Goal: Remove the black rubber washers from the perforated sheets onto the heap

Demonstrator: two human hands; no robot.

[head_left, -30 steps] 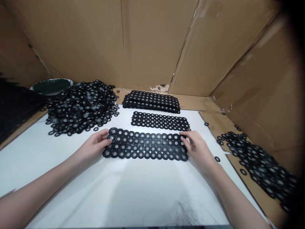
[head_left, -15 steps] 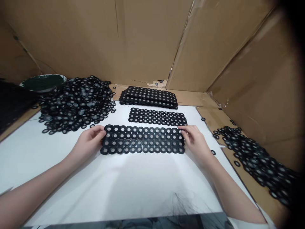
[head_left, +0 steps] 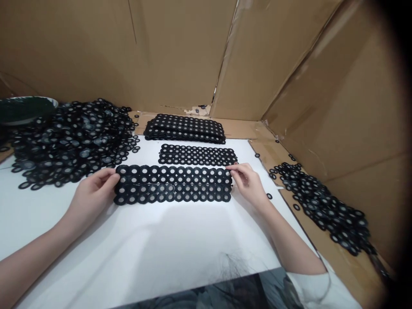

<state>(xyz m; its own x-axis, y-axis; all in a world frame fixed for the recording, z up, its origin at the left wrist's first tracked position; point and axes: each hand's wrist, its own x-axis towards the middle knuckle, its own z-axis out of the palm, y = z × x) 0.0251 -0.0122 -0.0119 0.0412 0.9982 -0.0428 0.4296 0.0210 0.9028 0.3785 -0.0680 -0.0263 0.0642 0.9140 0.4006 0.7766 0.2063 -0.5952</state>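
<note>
A black sheet of joined rings with grey mesh centres [head_left: 174, 184] lies flat on the white table top [head_left: 154, 249] in front of me. My left hand [head_left: 92, 193] pinches the sheet's left end, fingers closed on its edge. My right hand [head_left: 247, 182] grips the sheet's right end, thumb and fingers closed on the top right corner. A second, similar sheet [head_left: 196, 155] lies just behind it, and a stack of such sheets [head_left: 185, 128] sits behind that one.
A large heap of loose black rings [head_left: 67, 139] fills the left, beside a dark green bowl [head_left: 22, 109]. Another heap of rings [head_left: 322, 204] lies on the cardboard at right. Cardboard walls [head_left: 180, 56] close in the back and right.
The view has swung to the right, so everything sits further left in the picture. Both hands keep hold of the sheet's ends; the sheet stays flat on the table.
</note>
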